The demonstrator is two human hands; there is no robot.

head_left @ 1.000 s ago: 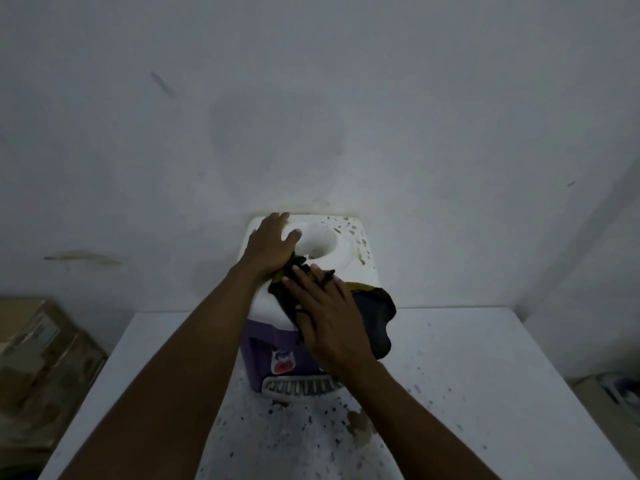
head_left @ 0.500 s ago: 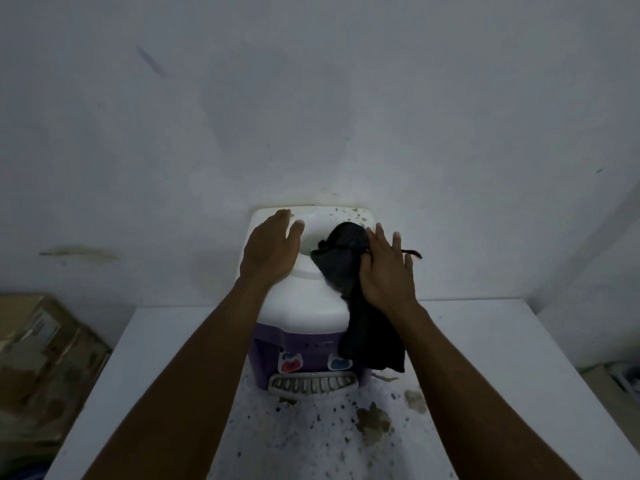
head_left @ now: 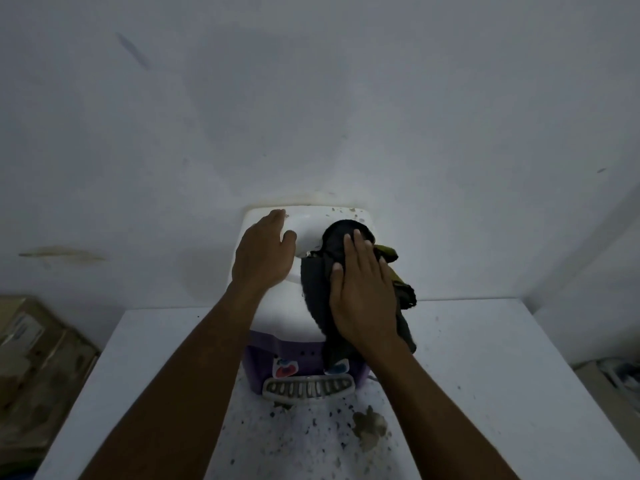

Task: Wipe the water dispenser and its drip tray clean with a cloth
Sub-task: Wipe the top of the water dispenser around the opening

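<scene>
Nearest the camera, two bare forearms reach forward over a white table (head_left: 485, 358) whose front part is strewn with dark specks and carries a brownish smear (head_left: 369, 426) just right of centre. Beyond the specks, the grey slotted drip tray (head_left: 308, 388) juts from the foot of the water dispenser (head_left: 277, 306), which stands on the table at its far side, right against the wall (head_left: 311, 98). The dispenser has a purple body with a red tap (head_left: 285, 368) and a blue tap (head_left: 337, 367) just above the tray, and a white top with a round recess (head_left: 306, 233) towards the back. The left hand (head_left: 263, 254) lies flat on the left side of the white top, fingers straight and close together, thumb spread towards the recess, holding nothing. The right hand (head_left: 363, 292) lies palm-down on the dark cloth (head_left: 315, 285), fingers straight and pressing it against the right side of the top. The cloth covers the right edge of the recess, shows a yellow-green patch beside the fingertips, and hangs down the dispenser's right front as far as the blue tap. Dark flecks dot the bare far right corner of the top. The wall behind is pale, with a faint brown streak at the left. Cardboard boxes (head_left: 31, 341) stand below table level to the left.
</scene>
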